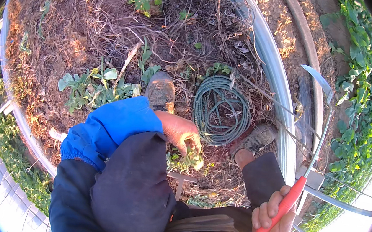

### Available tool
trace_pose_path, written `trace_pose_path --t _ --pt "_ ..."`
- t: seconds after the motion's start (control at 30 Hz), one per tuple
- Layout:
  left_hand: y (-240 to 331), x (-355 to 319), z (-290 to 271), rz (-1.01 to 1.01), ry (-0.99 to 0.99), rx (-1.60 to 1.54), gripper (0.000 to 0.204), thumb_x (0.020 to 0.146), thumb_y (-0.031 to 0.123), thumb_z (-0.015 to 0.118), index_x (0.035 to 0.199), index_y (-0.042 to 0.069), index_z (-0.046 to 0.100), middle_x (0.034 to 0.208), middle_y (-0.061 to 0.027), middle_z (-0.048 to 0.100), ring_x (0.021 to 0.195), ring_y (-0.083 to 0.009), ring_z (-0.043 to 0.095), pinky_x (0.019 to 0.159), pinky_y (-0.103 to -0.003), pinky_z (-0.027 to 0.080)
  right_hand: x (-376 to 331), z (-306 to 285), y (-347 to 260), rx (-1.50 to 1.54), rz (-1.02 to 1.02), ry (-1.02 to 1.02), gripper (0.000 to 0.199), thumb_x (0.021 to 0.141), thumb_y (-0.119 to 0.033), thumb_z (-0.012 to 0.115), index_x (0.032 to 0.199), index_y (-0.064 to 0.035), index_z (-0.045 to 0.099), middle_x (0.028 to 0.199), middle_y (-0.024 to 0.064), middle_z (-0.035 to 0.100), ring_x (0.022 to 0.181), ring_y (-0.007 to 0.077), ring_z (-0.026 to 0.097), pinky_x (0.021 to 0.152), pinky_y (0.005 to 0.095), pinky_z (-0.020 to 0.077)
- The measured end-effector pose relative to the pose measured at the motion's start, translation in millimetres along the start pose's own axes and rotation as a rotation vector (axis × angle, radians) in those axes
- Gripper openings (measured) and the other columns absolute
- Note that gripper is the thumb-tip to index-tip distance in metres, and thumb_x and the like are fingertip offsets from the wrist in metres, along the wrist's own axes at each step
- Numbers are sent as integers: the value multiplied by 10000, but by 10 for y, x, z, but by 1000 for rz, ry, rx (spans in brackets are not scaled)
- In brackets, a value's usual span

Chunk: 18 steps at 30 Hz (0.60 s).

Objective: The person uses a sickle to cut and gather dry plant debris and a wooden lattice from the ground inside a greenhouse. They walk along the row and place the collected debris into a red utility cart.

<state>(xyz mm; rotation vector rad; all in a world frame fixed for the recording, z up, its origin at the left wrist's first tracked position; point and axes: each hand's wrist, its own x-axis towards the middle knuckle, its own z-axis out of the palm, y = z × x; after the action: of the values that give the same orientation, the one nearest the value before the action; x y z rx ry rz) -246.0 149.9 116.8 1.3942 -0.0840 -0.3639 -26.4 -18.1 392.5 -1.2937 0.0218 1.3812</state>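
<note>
Head camera: from afar, I am seeing the right hand (274, 217) gripping a red-handled sickle (296, 191) at right, its blade (321, 80) pointing far; the left hand (179, 130) is pinching green leaves (195, 158) near centre, beside coiled rope (200, 111).

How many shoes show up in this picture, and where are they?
2. One dirt-stained brown shoe is just beyond the bare left hand; the other shoe sits to the lower right of the coiled blue-green rope. The first shoe's heel is hidden.
</note>
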Motion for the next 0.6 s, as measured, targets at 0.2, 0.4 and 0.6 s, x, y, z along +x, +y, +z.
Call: trace_pose_path --t 0.2,0.4,0.6 --pt "-596 88 -406 -404 911 505 205 847 231 655 861 30 690 836 -181 660 802 -418 634 729 -502 506 -5 54 54 -6 26 35 538 981 -383 571 1303 -22 335 794 17 450 526 77 469 451 251 447" --pt "-900 98 -756 -538 1304 494 231 891 176 531 853 -25 640 801 -268 648 782 -442 633 741 -533 498 14 128 48 170 103 263 283 1040 -298 377 1163 -73 497 677 61 531 428 195 504 388 346 429" --pt "-1075 72 -939 -518 1345 342 205 921 183 567 887 4 660 628 -165 628 581 -299 648 587 -419 499 5 95 46 24 83 98 510 984 -400 558 1272 -33 352 777 13 455 511 74 468 440 245 442"
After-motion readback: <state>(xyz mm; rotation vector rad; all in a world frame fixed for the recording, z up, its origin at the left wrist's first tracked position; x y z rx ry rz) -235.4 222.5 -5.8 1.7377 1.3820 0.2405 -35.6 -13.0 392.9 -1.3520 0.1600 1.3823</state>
